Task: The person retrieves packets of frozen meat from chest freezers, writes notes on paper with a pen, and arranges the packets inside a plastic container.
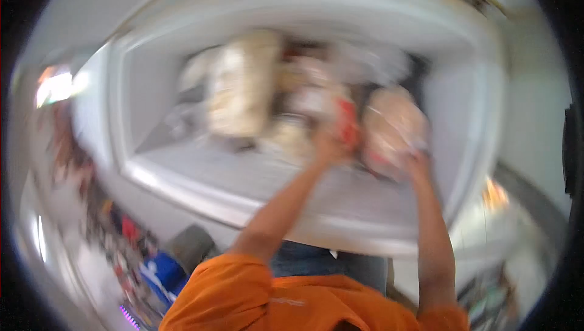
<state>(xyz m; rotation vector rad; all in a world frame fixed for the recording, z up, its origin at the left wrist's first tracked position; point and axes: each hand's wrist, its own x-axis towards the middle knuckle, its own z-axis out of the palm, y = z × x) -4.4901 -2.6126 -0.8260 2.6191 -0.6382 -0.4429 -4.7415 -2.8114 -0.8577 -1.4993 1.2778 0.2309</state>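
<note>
Both my arms reach down into an open white chest freezer [243, 200], and the picture is smeared by motion. My right hand [416, 162] grips the lower right edge of a clear plastic bag [394, 125] with pale pinkish contents that I cannot make out. Against a red-and-white package [345, 123] lies my left hand [331, 148]; its fingers are too blurred to show whether they hold it. Just left of that hand is a smaller pale yellowish bag [289, 139].
A large cream-coloured package [243, 85] stands on the left inside the freezer. Crumpled clear plastic [371, 60] lies along the back. Outside, at lower left, are a blue item [163, 276] and a grey rounded object [190, 247] on the floor side.
</note>
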